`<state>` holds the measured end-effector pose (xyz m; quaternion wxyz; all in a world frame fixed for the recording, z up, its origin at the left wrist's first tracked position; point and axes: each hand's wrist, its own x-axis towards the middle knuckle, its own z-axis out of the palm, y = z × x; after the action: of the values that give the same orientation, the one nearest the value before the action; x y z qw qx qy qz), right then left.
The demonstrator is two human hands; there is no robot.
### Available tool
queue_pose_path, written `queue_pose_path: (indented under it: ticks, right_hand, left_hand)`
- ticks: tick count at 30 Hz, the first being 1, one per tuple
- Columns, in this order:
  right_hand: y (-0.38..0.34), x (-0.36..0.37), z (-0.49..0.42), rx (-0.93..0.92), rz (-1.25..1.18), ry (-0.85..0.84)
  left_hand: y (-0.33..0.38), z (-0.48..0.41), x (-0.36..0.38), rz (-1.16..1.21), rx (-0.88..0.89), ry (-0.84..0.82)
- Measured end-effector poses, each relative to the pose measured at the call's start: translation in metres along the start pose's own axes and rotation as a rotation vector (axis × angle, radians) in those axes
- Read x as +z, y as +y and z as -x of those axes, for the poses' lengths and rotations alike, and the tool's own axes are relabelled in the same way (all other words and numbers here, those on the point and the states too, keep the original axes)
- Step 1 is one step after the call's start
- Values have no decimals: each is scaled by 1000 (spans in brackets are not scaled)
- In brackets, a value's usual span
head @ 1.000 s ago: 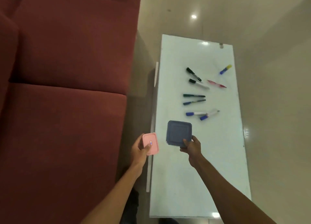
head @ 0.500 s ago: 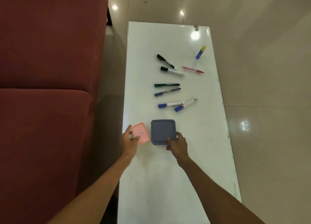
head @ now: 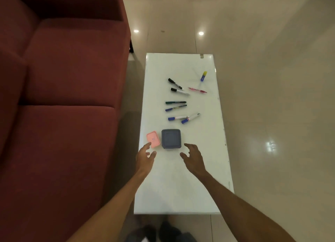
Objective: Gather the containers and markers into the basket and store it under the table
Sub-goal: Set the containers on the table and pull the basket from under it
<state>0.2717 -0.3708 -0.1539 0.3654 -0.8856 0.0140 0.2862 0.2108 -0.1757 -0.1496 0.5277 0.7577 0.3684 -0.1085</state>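
Observation:
A small pink container [head: 153, 139] and a larger dark blue container [head: 171, 138] rest side by side on the white table [head: 181, 187], near its left edge. My left hand [head: 145, 157] hovers just below the pink one, fingers spread, holding nothing. To the lower right of the blue container, my right hand [head: 194, 157] is also open and apart from it. Several markers lie scattered farther up the table, among them a green marker [head: 175, 102], blue-capped markers [head: 176, 118], black-capped markers [head: 175, 83], a pink pen [head: 197, 90] and a yellow-capped one [head: 203, 76]. No basket is in view.
A dark red sofa [head: 63, 96] runs along the table's left side with a narrow gap between them. Glossy beige floor [head: 272, 114] surrounds the table on the right and far end. Dark footwear [head: 163, 232] shows below the near table edge.
Both hands have let go of the containers and pulled back toward me. The pink and blue containers now sit on the table. The camera view has also shifted back.

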Motion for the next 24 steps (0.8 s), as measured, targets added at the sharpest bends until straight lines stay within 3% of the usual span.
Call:
queue_pose_path:
  ticks: [12,24]
  right_hand:
    - [-31,-89,123,-208,46,144]
    - [15,-180,81,-428,119,1]
  left_hand:
    - [78,122,-13,-103,243,-59]
    - [146,172,81,-69,234,196]
